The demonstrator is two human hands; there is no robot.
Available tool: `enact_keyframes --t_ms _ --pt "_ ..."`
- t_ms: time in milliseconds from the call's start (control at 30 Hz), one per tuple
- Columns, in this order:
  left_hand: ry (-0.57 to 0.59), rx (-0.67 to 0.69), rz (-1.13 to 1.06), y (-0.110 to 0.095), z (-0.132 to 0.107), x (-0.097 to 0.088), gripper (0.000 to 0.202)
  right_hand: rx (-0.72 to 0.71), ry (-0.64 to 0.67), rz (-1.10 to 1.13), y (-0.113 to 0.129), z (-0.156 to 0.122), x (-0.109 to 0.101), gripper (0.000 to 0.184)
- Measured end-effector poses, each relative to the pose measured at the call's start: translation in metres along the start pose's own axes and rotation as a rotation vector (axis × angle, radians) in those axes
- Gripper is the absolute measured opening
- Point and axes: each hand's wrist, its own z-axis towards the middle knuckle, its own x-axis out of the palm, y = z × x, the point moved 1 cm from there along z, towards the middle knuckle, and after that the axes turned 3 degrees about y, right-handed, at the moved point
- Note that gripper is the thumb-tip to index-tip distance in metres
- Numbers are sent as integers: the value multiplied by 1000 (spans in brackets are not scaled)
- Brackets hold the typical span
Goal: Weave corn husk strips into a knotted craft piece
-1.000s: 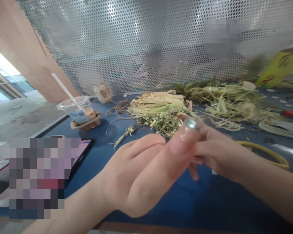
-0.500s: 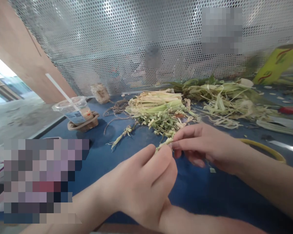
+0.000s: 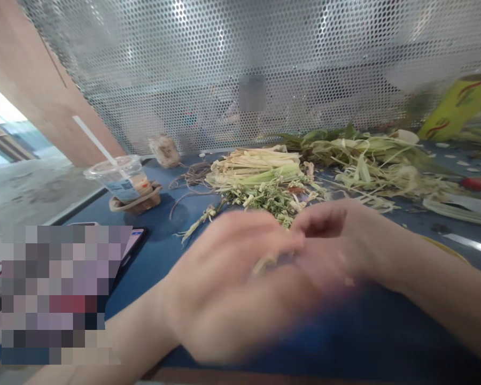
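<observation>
My left hand (image 3: 228,283) is blurred by motion over the front of the blue table. Its fingers are closed around a pale green strip of plant husk (image 3: 264,264), mostly hidden by the hand. My right hand (image 3: 336,240) meets it from the right, fingers curled in and tips against the left fingers; what they pinch is hidden. Just beyond both hands lies a heap of small knotted green pieces (image 3: 270,198). Behind that heap is a bundle of pale husk strips (image 3: 260,166).
A lidded plastic cup (image 3: 122,179) with a straw sits in a cardboard holder (image 3: 138,200) at left, behind a phone (image 3: 134,246). Loose twine (image 3: 192,179) lies near the bundle. Leafy husks (image 3: 356,149) spread rightward, by a red object (image 3: 476,184). A perforated metal panel (image 3: 208,69) closes the back.
My left hand has rolled over and swung up and right, now blurred. The strip between the hands has become mostly covered. My right hand has curled in closer to the left.
</observation>
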Motion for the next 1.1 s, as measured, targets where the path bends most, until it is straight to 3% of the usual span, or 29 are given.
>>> enact_keyframes --t_ms 67,200,333,433,700,867,1000,1100 --pt "-98 -59 -133 4 3 -2 61 -23 -16 -60 6 -4 -1 3" --pt "91 -265 -388 8 9 2 40 -144 -96 -165 11 -9 -2 6" --pt "136 -379 -481 6 11 7 17 -210 -180 -343 9 -12 -3 7" --pt "138 -440 -464 8 10 10 13 -286 -238 -550 9 -13 -3 4" --pt "64 -419 -174 9 11 14 10 -608 -375 -1010 4 -16 12 14" --pt "-38 -247 -30 9 10 14 11 -870 -369 -1306 -4 -16 15 23" --pt "-132 -127 -13 8 9 10 10 -1077 -349 -1380 -5 -16 11 18" --pt "-91 -183 -179 10 10 5 7 -1037 -381 -1276 0 -16 9 19"
